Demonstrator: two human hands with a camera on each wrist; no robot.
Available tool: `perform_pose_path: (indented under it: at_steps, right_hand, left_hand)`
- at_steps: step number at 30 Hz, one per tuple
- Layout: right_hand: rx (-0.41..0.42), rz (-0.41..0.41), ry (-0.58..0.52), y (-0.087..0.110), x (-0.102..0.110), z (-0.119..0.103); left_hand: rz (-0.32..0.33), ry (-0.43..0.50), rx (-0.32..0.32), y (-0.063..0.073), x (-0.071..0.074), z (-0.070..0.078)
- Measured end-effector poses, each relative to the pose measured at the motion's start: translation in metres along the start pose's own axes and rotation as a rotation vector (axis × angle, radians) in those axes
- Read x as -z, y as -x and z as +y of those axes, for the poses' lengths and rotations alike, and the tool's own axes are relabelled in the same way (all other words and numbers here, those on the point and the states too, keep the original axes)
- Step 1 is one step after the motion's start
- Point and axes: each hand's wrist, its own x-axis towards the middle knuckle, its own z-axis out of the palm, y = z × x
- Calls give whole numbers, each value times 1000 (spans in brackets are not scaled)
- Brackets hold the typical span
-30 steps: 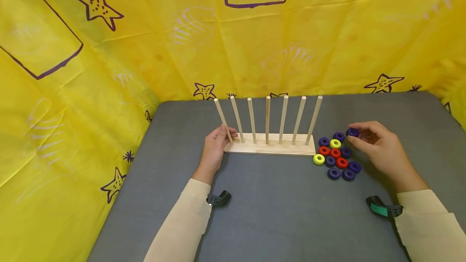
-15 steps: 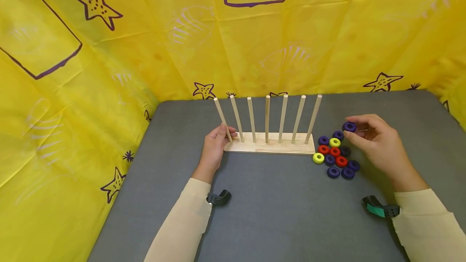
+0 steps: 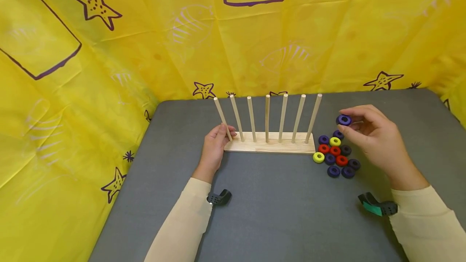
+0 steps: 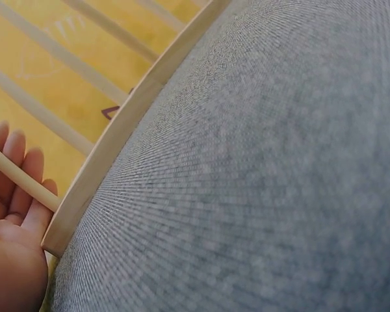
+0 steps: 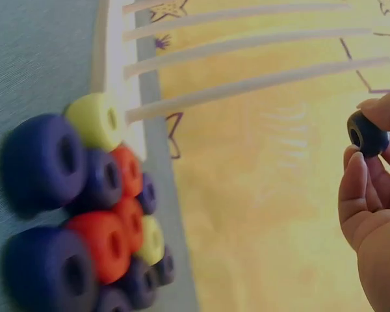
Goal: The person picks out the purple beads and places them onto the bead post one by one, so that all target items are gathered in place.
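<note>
A wooden stand (image 3: 273, 147) with a row of several upright pegs sits on the grey table in the head view, its pegs bare. My left hand (image 3: 213, 148) grips its left end, thumb in front of the leftmost peg (image 3: 221, 113) and fingers behind. In the left wrist view, fingers (image 4: 34, 162) show behind that peg. Beyond the stand's right end, my right hand (image 3: 378, 142) pinches a dark blue ring (image 3: 339, 123) between thumb and fingertips, raised over the other rings. The right wrist view shows this ring (image 5: 376, 138) with its hole facing the pegs.
Beside the stand's right end lies a cluster of loose rings: several blue rings (image 3: 330, 171), red rings (image 3: 341, 164) and yellow rings (image 3: 318, 161). The front yellow ring is close against the stand's corner. A yellow patterned cloth (image 3: 236, 51) hangs behind and to the left of the table (image 3: 276, 213).
My right hand has lifted the blue ring up and left from the back of the cluster, tilting its hole into view. My left hand stays on the stand.
</note>
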Motion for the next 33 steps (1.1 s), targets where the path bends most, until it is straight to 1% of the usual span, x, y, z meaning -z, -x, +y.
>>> perform_pose_path:
  at_steps: [5,11,16,19,22,26,33]
  right_hand:
    - [26,-11,-23,-11,-1,-16]
    - [91,-14,-36,-24,-1,-34]
    - [164,-25,-39,-34,-2,-44]
    - [190,-28,-30,-38,-3,-50]
    - [192,-36,-33,-41,-5,-54]
    - [189,-48,-40,-46,-8,-60]
    - [191,-18,-63,-54,-11,-68]
  left_hand:
    - [14,27,-4,0,-1,1]
    - [42,60,-7,-1,-3,3]
    - [64,116,6,-1,-5,5]
    - [66,155,8,-1,-5,6]
    - [67,186,10,-2,-6,6]
    - [72,201,13,-2,-5,5]
    - [59,183,7,-1,-4,6]
